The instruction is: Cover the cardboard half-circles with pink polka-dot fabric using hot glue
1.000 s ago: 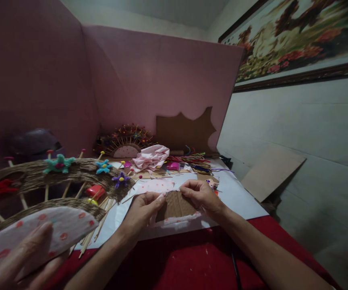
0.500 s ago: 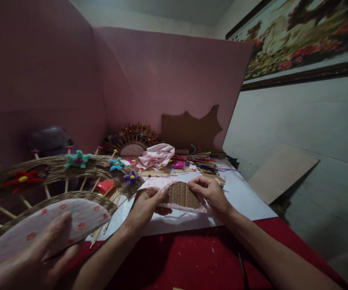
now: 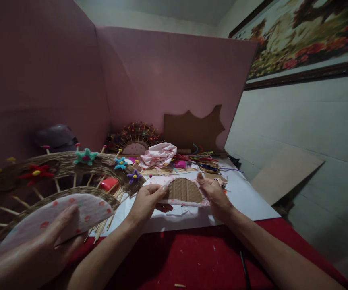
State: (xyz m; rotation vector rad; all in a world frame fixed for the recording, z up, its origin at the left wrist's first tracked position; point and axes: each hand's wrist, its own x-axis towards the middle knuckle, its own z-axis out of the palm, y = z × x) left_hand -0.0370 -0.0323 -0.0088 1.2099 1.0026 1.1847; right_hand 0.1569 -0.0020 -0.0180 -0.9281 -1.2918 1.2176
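In front of me is a half-round piece of corrugated cardboard [image 3: 185, 191] with pink patterned cloth folded over its edges. My left hand [image 3: 150, 199] grips its left end, thumb on top and fingers underneath. At the other end, my right hand [image 3: 214, 196] holds the cloth-wrapped edge, its thumb raised off the cardboard. Another person's hand [image 3: 53, 237] at lower left holds a large fan-shaped craft [image 3: 71, 213] with a dotted cloth half-circle, twine-wrapped bands, sticks and fuzzy flowers.
White paper [image 3: 243, 197] lies over a red tablecloth [image 3: 192, 257]. Thin wooden sticks [image 3: 104, 225] lie near the fan. Behind are crumpled pink cloth [image 3: 158, 155], coloured pipe cleaners [image 3: 198, 156], a second fan craft [image 3: 135, 148] and a cut cardboard sheet [image 3: 192, 131].
My right thumb has lifted from the cardboard's top edge, and that hand has turned slightly. The other person's fan has shifted a little right in view.
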